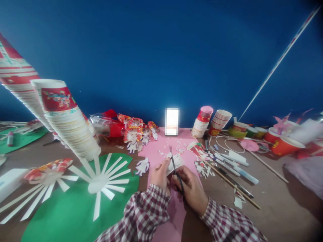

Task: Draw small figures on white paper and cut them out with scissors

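Note:
In the head view, my left hand (161, 173) pinches a small piece of white paper (176, 162) with drawn lines on it. My right hand (190, 186) is closed on the handles of dark scissors (174, 161), whose blades point away from me beside the paper. Both hands are close together above a pink sheet (176, 210), with small paper scraps (165, 148) scattered beyond them. A white paper cut-out figure (142, 166) lies just left of my left hand.
Green paper (75, 205) with white strips (98, 184) and tall stacked cups (68, 124) stand left. Decorated paper figures (133, 136) and a lit phone (172, 121) are behind. Pens (242, 174), a wooden stick (234, 186) and paper cups (287, 145) lie right.

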{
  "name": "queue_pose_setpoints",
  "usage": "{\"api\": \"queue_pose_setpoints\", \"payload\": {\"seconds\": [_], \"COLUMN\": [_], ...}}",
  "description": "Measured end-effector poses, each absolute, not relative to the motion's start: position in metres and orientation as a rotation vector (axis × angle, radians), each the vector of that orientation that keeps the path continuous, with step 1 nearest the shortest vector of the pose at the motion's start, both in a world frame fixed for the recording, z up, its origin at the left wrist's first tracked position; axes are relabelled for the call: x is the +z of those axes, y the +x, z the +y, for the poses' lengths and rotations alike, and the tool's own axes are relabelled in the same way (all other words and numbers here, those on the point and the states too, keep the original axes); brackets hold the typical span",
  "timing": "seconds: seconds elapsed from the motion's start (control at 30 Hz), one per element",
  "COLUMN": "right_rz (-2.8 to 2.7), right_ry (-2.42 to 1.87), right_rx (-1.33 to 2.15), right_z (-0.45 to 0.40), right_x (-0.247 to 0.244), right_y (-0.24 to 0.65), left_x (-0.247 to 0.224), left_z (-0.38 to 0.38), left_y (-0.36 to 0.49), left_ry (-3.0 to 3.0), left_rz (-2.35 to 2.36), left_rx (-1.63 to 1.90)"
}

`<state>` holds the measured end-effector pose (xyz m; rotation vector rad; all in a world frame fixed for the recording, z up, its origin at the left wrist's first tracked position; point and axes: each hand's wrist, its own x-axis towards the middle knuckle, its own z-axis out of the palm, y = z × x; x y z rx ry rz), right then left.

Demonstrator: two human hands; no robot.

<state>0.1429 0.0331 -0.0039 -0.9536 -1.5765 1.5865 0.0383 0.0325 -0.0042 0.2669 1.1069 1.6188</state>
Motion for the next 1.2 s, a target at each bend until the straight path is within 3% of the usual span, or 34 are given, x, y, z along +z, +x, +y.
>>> {"api": "queue_pose_setpoints", "payload": {"seconds": [0.27, 1.2], "right_rz": [-1.562, -1.614], "right_ry": [-0.949, -1.011], "right_rx": [1.597, 1.576], "right_z": [0.036, 0.042], "right_x": [-0.010, 0.003], "right_y": [0.147, 0.157], "left_x": [-0.002, -0.007], "left_z": [0.036, 0.046], "left_y": [0.031, 0.011], "left_ry": [0.327, 0.409], "left_rz": [1.119, 1.133], "left_rx": [1.721, 1.591]}}
